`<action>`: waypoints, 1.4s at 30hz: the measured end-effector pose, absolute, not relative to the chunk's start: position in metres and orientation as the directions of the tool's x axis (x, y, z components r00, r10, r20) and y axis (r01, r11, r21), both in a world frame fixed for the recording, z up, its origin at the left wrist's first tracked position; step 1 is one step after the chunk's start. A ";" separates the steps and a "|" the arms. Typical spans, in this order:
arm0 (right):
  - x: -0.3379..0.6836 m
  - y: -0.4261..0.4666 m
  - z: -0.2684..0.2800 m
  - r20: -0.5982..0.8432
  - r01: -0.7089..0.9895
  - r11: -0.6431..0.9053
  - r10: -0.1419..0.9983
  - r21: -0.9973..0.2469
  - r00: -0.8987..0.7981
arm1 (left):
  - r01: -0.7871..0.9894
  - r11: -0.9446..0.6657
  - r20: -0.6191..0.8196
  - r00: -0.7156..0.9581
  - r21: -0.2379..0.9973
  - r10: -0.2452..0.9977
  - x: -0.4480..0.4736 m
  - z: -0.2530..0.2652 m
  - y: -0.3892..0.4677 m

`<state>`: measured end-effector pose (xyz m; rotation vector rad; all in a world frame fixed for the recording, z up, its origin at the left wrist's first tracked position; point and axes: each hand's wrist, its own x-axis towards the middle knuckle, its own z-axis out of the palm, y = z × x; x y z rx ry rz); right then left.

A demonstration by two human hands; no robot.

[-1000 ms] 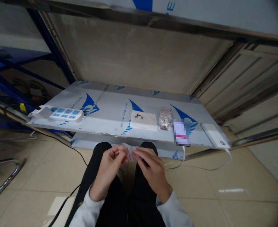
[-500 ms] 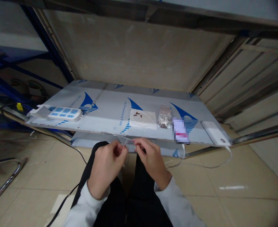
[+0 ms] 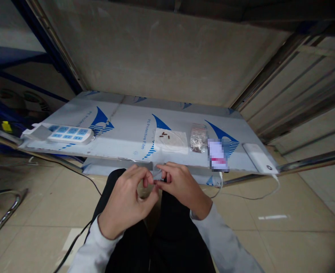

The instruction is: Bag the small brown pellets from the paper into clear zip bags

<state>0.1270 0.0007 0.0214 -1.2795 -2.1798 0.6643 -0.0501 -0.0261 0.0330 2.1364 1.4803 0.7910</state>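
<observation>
Above my knees, just in front of the shelf edge, my two hands meet at a small clear plastic bag (image 3: 156, 173), which is hard to make out against the background. My left hand (image 3: 129, 197) is curled, its thumb and forefinger bent round toward the bag. My right hand (image 3: 181, 185) grips at the other side, forefinger and thumb pointing left and the other fingers folded in. Beyond them, a white tissue (image 3: 174, 143) lies on the shelf with several small brown capsules (image 3: 163, 134) on it. Right of the tissue is a packet of clear zip bags (image 3: 198, 138).
The film-covered metal shelf (image 3: 124, 125) carries a white power strip (image 3: 70, 134) at left. A phone (image 3: 217, 155), partly blurred out, and a white power bank (image 3: 260, 157) with cables lie at right. A metal chair leg (image 3: 6, 218) stands lower left.
My hands have drawn closer together, and the right forefinger has straightened. The clear bag shows less than before. The view has shifted slightly; the things on the shelf stay in place.
</observation>
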 end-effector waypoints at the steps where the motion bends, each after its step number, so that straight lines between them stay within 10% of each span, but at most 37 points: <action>1: 0.127 0.002 0.021 0.186 0.629 0.431 0.889 -0.647 -0.418 | 0.705 -0.404 0.276 0.296 0.583 0.914 -0.052 0.032 -0.024; 20: 0.146 0.067 -0.055 0.389 0.856 0.201 0.921 -0.476 0.000 | 0.765 -0.339 0.413 0.104 0.548 0.905 -0.032 -0.082 0.055; 29: 0.140 0.108 -0.055 0.162 0.978 0.075 0.986 -0.197 -0.043 | 0.831 -0.436 0.341 0.322 0.345 0.883 -0.016 -0.090 0.061; 37: 0.155 0.062 -0.030 0.405 0.775 0.168 0.906 -0.609 0.122 | 0.836 -0.437 0.335 0.328 0.332 0.883 -0.033 -0.086 0.056; 42: 0.157 0.033 -0.007 0.314 0.609 0.172 0.940 -0.774 0.133 | 0.722 -0.524 0.442 0.329 0.451 0.834 -0.030 -0.058 0.040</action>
